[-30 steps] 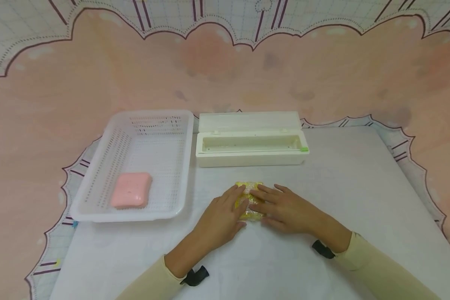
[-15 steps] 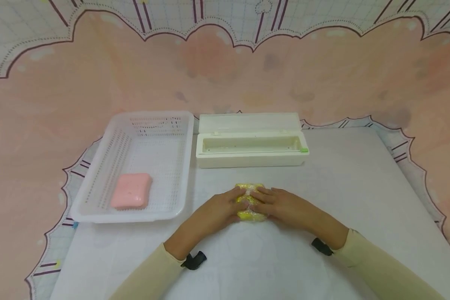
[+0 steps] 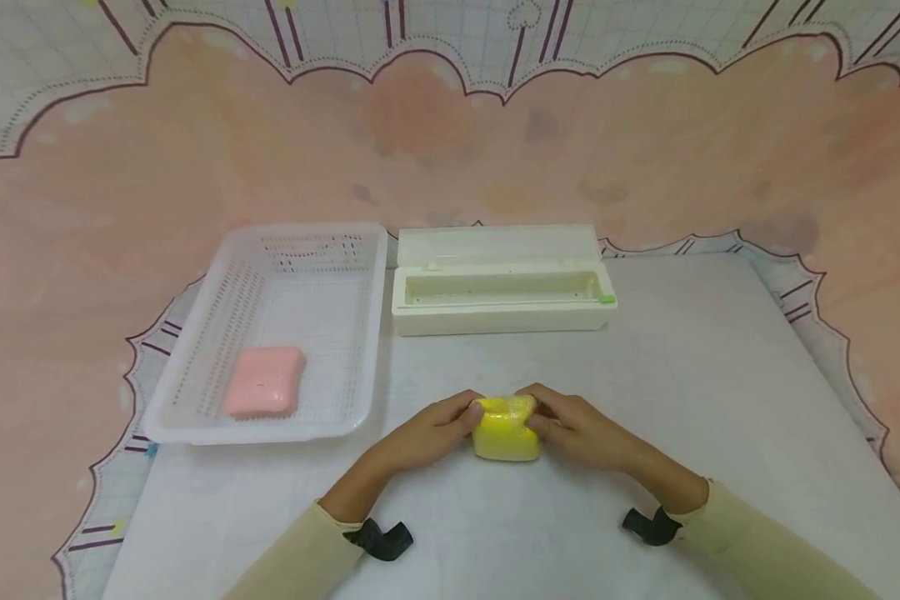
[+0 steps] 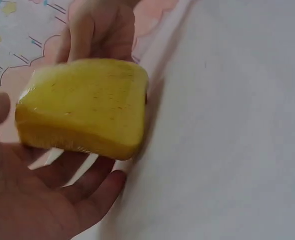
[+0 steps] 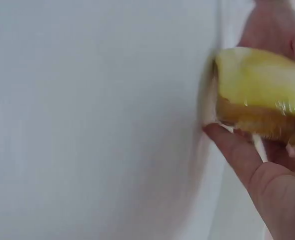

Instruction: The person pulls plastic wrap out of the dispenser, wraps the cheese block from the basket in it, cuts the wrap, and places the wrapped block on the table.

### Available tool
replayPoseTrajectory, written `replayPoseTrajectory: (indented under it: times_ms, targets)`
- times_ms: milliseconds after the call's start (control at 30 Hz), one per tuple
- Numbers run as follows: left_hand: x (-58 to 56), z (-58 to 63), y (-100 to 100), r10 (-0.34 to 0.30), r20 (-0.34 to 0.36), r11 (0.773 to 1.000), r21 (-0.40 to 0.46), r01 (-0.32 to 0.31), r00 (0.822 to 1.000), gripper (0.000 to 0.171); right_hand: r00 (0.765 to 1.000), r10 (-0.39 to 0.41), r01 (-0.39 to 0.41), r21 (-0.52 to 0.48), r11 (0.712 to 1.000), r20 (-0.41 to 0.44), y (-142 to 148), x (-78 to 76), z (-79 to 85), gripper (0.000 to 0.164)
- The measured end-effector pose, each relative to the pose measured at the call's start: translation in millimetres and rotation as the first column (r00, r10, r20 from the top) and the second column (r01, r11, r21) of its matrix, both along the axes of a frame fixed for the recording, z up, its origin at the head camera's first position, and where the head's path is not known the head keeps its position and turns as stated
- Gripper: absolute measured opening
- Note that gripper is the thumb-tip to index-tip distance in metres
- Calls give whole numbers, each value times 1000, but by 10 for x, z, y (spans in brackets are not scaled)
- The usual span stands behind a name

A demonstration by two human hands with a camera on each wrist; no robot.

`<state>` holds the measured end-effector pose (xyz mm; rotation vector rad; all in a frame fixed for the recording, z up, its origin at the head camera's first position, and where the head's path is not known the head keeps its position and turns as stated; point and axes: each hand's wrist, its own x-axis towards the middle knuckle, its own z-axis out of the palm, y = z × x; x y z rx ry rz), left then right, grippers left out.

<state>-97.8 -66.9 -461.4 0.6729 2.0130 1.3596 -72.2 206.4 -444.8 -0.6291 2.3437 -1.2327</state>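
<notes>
A yellow rounded block (image 3: 506,429), shaped like a bar of soap and wrapped in shiny clear film, is held between both hands. My left hand (image 3: 423,433) grips its left end with the thumb on the near top edge. The right hand (image 3: 588,429) pinches the opposite end, thumb in front. In the left wrist view the smooth yellow face (image 4: 87,105) shows, with left fingers behind it and the right hand (image 4: 105,32) beyond. The right wrist view shows loose glossy film along the block's side (image 5: 262,117).
A white perforated basket (image 3: 337,429) at the left holds a pink rounded block (image 3: 264,382). Behind the hands stands a long cream box (image 3: 502,319), lid raised, with a small green piece (image 3: 607,299) at its right end. A white cloth (image 3: 720,375) covers the table.
Hands that lay spread over the film-covered block now hold it by its two ends. The block has been tipped up and brought nearer, showing a smooth yellow face.
</notes>
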Motion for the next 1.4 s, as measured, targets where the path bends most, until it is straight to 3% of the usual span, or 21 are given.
replayPoseTrajectory:
  times_ms: [67,133,267,333,467,667,767,933,1100,1233,1400]
  targets:
    - [33,-3,32,21,142,998,59,-30,990,34,985,-77,85,-47,995,155,-13,19,5,30]
    - [57,-17,70,48,247,992,99,-74,968,42,941,-139,175,-95,980,307,-24,37,11,33]
    - [80,-29,130,122,361,975,129,-179,924,52,848,-170,304,-197,932,502,-46,67,13,48]
    - [82,-23,149,142,394,968,138,-211,908,55,821,-165,337,-231,913,546,-64,74,11,58]
    - [87,-14,174,159,417,961,144,-237,895,56,820,-172,353,-244,903,546,-101,81,10,73]
    - [121,-20,269,250,438,926,154,-346,864,48,802,-225,425,-264,866,554,-100,111,1,70]
    - [147,-31,341,285,434,914,147,-379,855,45,786,-215,444,-289,848,579,-57,139,0,70]
    - [200,-37,482,320,415,904,137,-406,852,48,758,-216,471,-287,834,615,53,167,-13,66]
    - [256,-56,662,368,366,895,111,-433,855,55,742,-278,512,-248,822,610,161,175,-24,66]
    - [272,-43,837,407,320,883,100,-458,855,62,736,-339,537,-202,819,586,273,159,16,67]
    - [181,-3,1138,411,323,878,112,-466,852,61,744,-393,549,-158,821,540,505,82,112,68]
